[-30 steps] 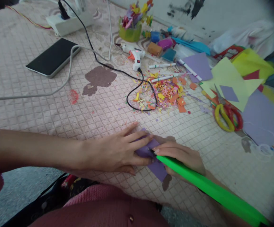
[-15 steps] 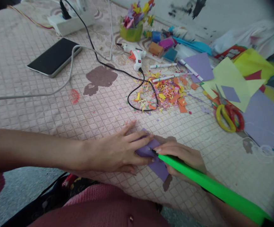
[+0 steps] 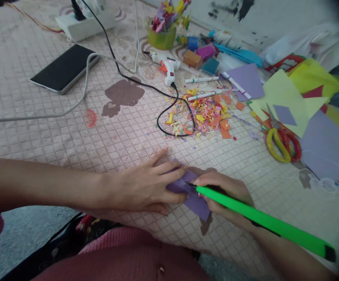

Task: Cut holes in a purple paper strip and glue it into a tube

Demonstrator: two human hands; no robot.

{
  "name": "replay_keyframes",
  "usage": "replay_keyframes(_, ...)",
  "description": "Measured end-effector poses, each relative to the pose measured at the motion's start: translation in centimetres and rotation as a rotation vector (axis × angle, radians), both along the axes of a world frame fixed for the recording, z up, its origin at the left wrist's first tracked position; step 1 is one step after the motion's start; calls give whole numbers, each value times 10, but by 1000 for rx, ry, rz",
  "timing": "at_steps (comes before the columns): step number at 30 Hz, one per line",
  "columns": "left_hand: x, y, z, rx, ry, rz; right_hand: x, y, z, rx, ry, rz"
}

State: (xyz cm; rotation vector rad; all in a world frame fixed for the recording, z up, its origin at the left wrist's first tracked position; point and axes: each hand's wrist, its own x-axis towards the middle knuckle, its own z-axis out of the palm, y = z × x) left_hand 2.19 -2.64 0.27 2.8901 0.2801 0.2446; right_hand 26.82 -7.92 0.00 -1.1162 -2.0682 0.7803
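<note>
Pinching a green pen-shaped tool (image 3: pixel 264 219), the right grip (image 3: pixel 226 185) holds its tip (image 3: pixel 190 185) at the purple paper (image 3: pixel 197 207) on the surface (image 3: pixel 122 144) under the left grip (image 3: pixel 146 187), fingers (image 3: pixel 173 176) spread; beyond lie paper scraps (image 3: pixel 208 114), then a glue gun (image 3: pixel 169 70).

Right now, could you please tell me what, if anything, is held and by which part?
The right hand holds the green pen-like tool near its dark tip; the left hand rests on purple paper.
</note>
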Motion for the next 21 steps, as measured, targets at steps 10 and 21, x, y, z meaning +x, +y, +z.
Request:
replay_keyframes(10, -1, -1, 2, 17, 50, 18, -2, -1, 3, -42, 5, -33)
replay_keyframes(21, -2, 3, -2, -17, 21, -33, 7, -9, 1, 81, -68, 123)
